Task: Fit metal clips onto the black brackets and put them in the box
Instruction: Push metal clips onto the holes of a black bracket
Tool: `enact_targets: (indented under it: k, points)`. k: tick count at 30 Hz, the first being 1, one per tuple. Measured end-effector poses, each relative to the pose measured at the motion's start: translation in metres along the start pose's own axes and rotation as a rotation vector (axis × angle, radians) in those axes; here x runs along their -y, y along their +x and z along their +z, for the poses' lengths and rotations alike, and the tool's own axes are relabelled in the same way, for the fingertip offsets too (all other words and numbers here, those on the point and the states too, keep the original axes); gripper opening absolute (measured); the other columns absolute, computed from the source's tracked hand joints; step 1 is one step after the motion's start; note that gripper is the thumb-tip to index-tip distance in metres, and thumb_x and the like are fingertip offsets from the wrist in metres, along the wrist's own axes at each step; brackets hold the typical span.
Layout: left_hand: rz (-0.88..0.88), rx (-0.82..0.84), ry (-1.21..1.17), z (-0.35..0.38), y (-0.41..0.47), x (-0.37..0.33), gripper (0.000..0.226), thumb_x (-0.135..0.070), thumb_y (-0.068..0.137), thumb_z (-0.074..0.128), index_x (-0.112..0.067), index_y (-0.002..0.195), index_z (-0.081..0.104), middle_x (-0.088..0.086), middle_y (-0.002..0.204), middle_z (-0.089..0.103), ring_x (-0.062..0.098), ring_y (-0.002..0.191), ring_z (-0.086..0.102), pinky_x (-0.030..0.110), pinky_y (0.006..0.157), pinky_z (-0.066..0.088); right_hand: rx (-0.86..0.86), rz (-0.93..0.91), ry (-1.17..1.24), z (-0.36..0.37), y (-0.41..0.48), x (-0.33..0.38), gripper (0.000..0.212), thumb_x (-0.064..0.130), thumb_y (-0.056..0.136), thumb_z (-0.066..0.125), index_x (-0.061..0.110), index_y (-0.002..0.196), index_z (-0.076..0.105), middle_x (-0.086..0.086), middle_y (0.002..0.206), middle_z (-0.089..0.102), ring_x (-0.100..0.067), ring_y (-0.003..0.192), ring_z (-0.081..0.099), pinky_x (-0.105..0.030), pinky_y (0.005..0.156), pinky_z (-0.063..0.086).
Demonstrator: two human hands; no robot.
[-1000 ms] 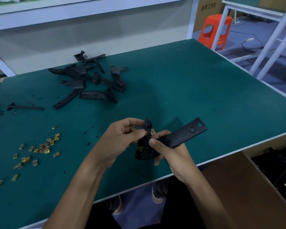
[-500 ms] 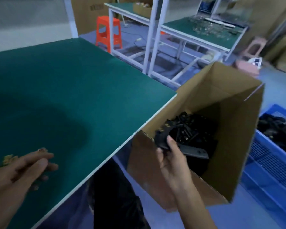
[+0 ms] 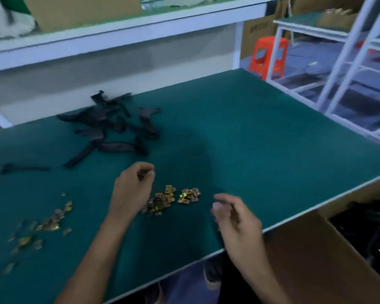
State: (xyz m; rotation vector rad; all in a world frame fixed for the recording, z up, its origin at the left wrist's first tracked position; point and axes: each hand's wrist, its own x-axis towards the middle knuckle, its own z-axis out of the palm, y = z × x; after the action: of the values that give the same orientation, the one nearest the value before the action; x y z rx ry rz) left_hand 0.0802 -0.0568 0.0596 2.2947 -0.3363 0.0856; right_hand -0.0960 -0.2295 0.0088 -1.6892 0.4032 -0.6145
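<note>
The table [image 3: 261,132] is dark green, edged white. Beyond the left grip [image 3: 133,189] lie black brackets [image 3: 110,128]; between it and the right grip [image 3: 235,218], gold clips [image 3: 169,199]. The box [image 3: 316,249] is brown.

- Worktop mat [image 3: 250,139]: I log this as dark green, matt and finely grained; rubber or cloth, I cannot tell.
- Metal clips [image 3: 167,198]: brass-yellow metal, glossy, with bright glints on the flat faces.
- Scattered clips [image 3: 48,222]: same yellow sheen, as far as I can read through the blur.
- Black brackets [image 3: 116,148]: matt black and smooth, with very little shine; metal or plastic, I cannot tell.
- Cardboard box [image 3: 316,249]: plain brown board, dull finish.
- Stool [image 3: 269,53]: orange moulded plastic, slightly glossy.
- Bench frames [image 3: 338,69]: white-painted tube, smooth.
- Edge trim [image 3: 294,213]: pale, smooth strip.
</note>
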Motion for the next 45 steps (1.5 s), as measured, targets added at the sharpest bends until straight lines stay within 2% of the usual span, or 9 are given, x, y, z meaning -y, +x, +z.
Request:
enact_targets:
  k: [4, 9, 19, 29, 32, 34, 37, 42, 45]
  points:
    - [0.087, -0.079, 0.275, 0.000, 0.042, 0.022, 0.033, -0.011, 0.094, 0.063, -0.010, 0.127, 0.063, 0.010, 0.129, 0.064, 0.028, 0.123, 0.055, 0.032, 0.103, 0.038, 0.043, -0.129, -0.182, 0.039, 0.002, 0.004, 0.025, 0.051, 0.098, 0.060, 0.030, 0.105, 0.072, 0.030, 0.077, 0.064, 0.013, 0.073, 0.061, 0.000, 0.064, 0.036]
    - [0.054, -0.004, 0.591, -0.003, 0.090, 0.041, 0.077, -0.009, 0.092, 0.059, -0.020, 0.158, 0.020, 0.007, 0.168, 0.008, 0.032, 0.153, 0.005, 0.057, 0.114, 0.025, 0.052, -0.078, -0.196, 0.030, 0.000, 0.001, 0.026, 0.045, 0.096, 0.055, 0.025, 0.101, 0.070, 0.016, 0.066, 0.056, 0.000, 0.059, 0.053, -0.009, 0.057, 0.033]
    - [-0.051, 0.077, 0.572, -0.027, 0.100, 0.099, 0.058, -0.039, 0.094, 0.065, -0.016, 0.144, 0.045, 0.022, 0.126, 0.057, 0.042, 0.120, 0.050, 0.051, 0.098, 0.047, 0.092, -0.102, -0.240, 0.033, 0.004, 0.006, 0.025, 0.043, 0.098, 0.058, 0.022, 0.100, 0.071, 0.014, 0.061, 0.052, -0.001, 0.055, 0.048, -0.011, 0.056, 0.032]
    - [-0.036, -0.080, -0.028, -0.043, 0.000, 0.032, 0.024, -0.041, 0.095, 0.066, -0.027, 0.115, 0.064, -0.011, 0.102, 0.069, 0.016, 0.095, 0.064, 0.036, 0.079, 0.048, 0.092, -0.052, -0.113, 0.033, 0.006, 0.008, 0.038, 0.063, 0.093, 0.051, 0.028, 0.086, 0.065, -0.005, 0.060, 0.051, -0.005, 0.052, 0.041, -0.025, 0.050, 0.035]
    - [0.172, 0.022, -0.418, -0.031, -0.055, -0.007, 0.017, -0.008, 0.092, 0.062, -0.023, 0.096, 0.069, -0.004, 0.089, 0.073, 0.010, 0.085, 0.067, 0.024, 0.081, 0.052, 0.117, 0.036, 0.002, 0.032, 0.004, 0.019, 0.064, 0.079, 0.088, 0.049, 0.017, 0.079, 0.066, -0.014, 0.061, 0.057, -0.013, 0.049, 0.047, -0.035, 0.047, 0.039]
    - [0.122, 0.066, -0.669, -0.019, -0.084, -0.021, 0.027, 0.005, 0.088, 0.067, -0.021, 0.090, 0.070, 0.000, 0.080, 0.070, 0.011, 0.073, 0.063, 0.017, 0.069, 0.049, 0.265, 0.202, 0.206, 0.034, 0.004, 0.030, 0.068, 0.082, 0.083, 0.052, 0.017, 0.084, 0.072, -0.012, 0.063, 0.065, -0.016, 0.047, 0.056, -0.028, 0.043, 0.043]
    - [-0.107, 0.225, -1.112, -0.006, -0.109, -0.036, 0.008, -0.025, 0.088, 0.075, -0.017, 0.086, 0.072, 0.015, 0.079, 0.069, 0.025, 0.064, 0.066, 0.023, 0.058, 0.053, 0.594, 0.432, 0.497, 0.039, 0.000, 0.041, 0.055, 0.069, 0.089, 0.063, 0.019, 0.109, 0.077, -0.012, 0.080, 0.071, -0.020, 0.055, 0.066, -0.025, 0.044, 0.051]
    - [-0.146, 0.371, -1.101, 0.004, -0.093, -0.055, 0.023, -0.025, 0.083, 0.073, -0.023, 0.105, 0.071, 0.012, 0.103, 0.070, 0.029, 0.082, 0.068, 0.035, 0.068, 0.056, 0.541, 0.492, 0.680, 0.036, 0.003, 0.033, 0.050, 0.047, 0.072, 0.090, 0.019, 0.111, 0.078, -0.010, 0.098, 0.074, -0.019, 0.074, 0.064, -0.027, 0.059, 0.048]
    - [-0.073, 0.306, -0.803, 0.008, -0.077, -0.049, 0.018, -0.013, 0.089, 0.065, -0.030, 0.088, 0.072, -0.006, 0.090, 0.071, 0.009, 0.076, 0.067, 0.023, 0.069, 0.053, 0.350, 0.370, 0.646, 0.030, 0.013, 0.031, 0.023, 0.036, 0.080, 0.083, 0.024, 0.099, 0.078, -0.016, 0.086, 0.071, -0.014, 0.052, 0.061, -0.025, 0.042, 0.049]
